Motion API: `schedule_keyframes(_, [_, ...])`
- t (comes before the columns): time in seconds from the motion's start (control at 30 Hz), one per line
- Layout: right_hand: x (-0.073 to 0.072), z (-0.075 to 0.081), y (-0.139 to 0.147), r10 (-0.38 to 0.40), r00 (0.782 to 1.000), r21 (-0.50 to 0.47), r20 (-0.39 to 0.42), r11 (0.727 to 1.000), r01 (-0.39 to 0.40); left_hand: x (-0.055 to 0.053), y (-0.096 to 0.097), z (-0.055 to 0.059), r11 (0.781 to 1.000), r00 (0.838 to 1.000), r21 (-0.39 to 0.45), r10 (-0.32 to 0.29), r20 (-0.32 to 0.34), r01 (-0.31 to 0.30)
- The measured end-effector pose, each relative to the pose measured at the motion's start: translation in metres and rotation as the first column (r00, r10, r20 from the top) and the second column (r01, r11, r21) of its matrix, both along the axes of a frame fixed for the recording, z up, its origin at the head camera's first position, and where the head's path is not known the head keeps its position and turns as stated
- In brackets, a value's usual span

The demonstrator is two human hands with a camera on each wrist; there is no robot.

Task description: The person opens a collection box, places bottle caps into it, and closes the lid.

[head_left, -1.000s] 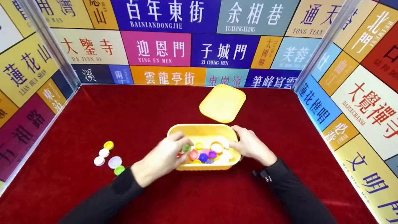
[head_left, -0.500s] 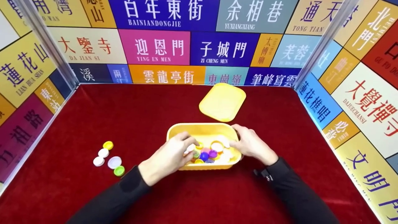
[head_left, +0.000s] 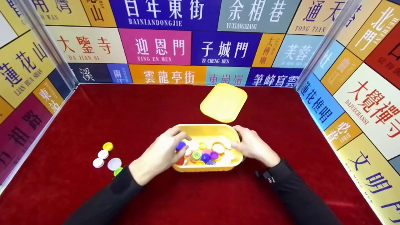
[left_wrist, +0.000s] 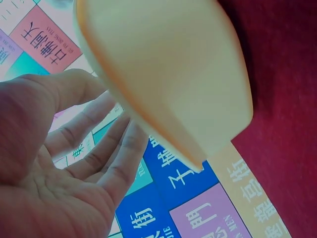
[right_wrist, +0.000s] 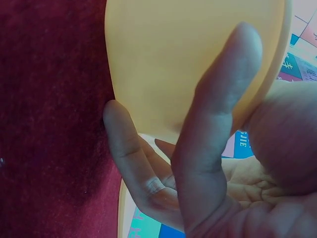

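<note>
A yellow plastic box (head_left: 204, 168) stands mid-table, with several coloured bottle caps (head_left: 205, 157) inside. My left hand (head_left: 159, 154) is over the box's left end, thumb and fingers spread apart. Between them in the head view shows a blue cap (head_left: 180, 145). The left wrist view has relaxed fingers (left_wrist: 116, 173) reaching up to the box rim, with some fingertips hidden behind it. A green cap (head_left: 196, 155) lies among the others, right of these fingers. My right hand (head_left: 254, 145) grips the box's right end, its thumb over the rim; fingers (right_wrist: 124, 134) go round the outer wall.
A yellow lid (head_left: 223, 103) lies flat behind the box. On the left of the red cloth (head_left: 131, 106) are loose caps: a yellow one (head_left: 107, 146), two white ones (head_left: 103, 154), a pale lilac one (head_left: 114, 164) and a green one (head_left: 117, 172) partly behind the left sleeve. Printed panels surround the table.
My left hand went right into the box with a green cap, which now lies among the others. Then the hand drew back left, fingers apart. My right hand stays on the box.
</note>
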State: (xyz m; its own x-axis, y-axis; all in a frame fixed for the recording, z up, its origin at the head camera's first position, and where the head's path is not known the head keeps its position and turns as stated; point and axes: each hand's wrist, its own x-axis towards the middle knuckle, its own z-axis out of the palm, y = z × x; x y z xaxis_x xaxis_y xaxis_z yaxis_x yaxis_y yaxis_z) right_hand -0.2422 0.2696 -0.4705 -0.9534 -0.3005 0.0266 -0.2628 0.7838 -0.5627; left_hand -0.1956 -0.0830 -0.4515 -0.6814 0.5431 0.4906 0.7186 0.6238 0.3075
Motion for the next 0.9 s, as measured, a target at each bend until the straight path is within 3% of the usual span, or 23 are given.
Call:
schedule_keyframes(0.4, [-0.002,-0.001,0.000,-0.004,1.000,-0.005,0.025,1.000,0.004,-0.004,-0.014,0.007,0.996,0.994,0.009,0.085,0.076,-0.085])
schedule_keyframes(0.63, [-0.004,0.002,0.000,-0.001,1.000,0.000,0.003,1.000,0.001,-0.010,-0.030,0.011,0.990,0.990,-0.004,0.141,0.025,-0.141])
schedule_keyframes(0.77, [-0.002,0.001,0.000,-0.006,1.000,0.002,0.015,1.000,0.006,-0.012,-0.048,0.007,0.976,0.975,-0.009,0.218,0.046,-0.217])
schedule_keyframes(0.9, [0.001,0.000,0.000,-0.010,0.999,-0.001,0.034,1.000,0.010,-0.013,-0.071,0.000,0.953,0.947,-0.027,0.304,0.107,-0.302])
